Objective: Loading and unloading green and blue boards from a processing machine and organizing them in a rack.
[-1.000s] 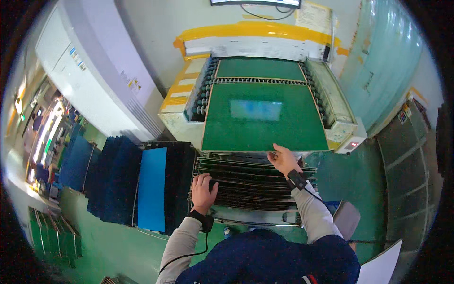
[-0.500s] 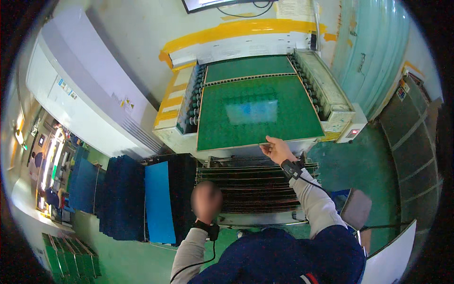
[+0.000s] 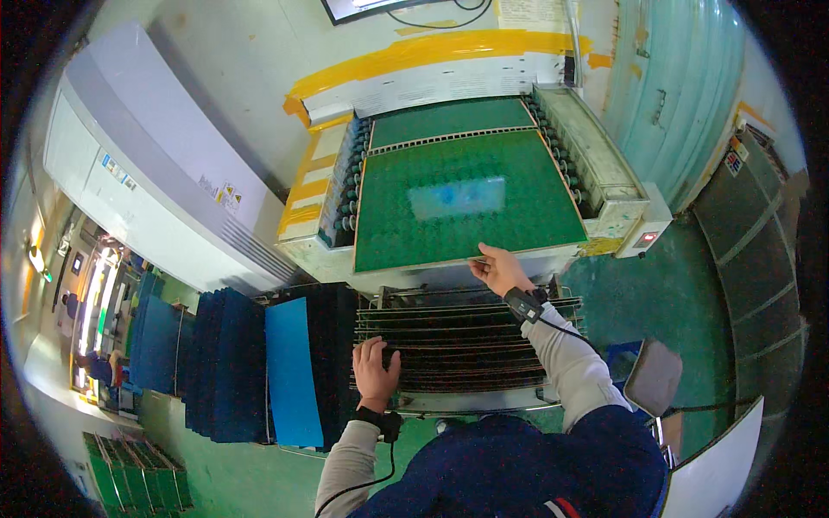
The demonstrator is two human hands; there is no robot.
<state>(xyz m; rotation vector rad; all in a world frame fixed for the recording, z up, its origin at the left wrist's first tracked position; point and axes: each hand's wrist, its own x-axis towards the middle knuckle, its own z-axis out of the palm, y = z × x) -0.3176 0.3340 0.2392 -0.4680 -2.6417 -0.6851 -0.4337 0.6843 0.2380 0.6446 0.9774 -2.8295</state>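
Note:
A large green panel [image 3: 466,203] lies flat on the conveyor machine [image 3: 604,173] ahead of me. My right hand [image 3: 499,269] is stretched forward and grips the panel's near edge with fingers and thumb. My left hand [image 3: 376,369] rests with curled fingers on the left end of a slotted rack [image 3: 471,345] that holds several dark panels lying flat. Both wrists wear a black band with a cable.
Blue and dark panels [image 3: 259,371] stand stacked upright to the left of the rack. A long white cabinet [image 3: 138,173] runs along the left. Green crates [image 3: 134,475] sit at lower left. A grey stool [image 3: 654,377] and a white board [image 3: 717,470] are at my right.
My right hand has reached forward from the rack to the green panel's near edge. My left hand lifted briefly and is back on the rack's left end. My head has tilted, shifting the view.

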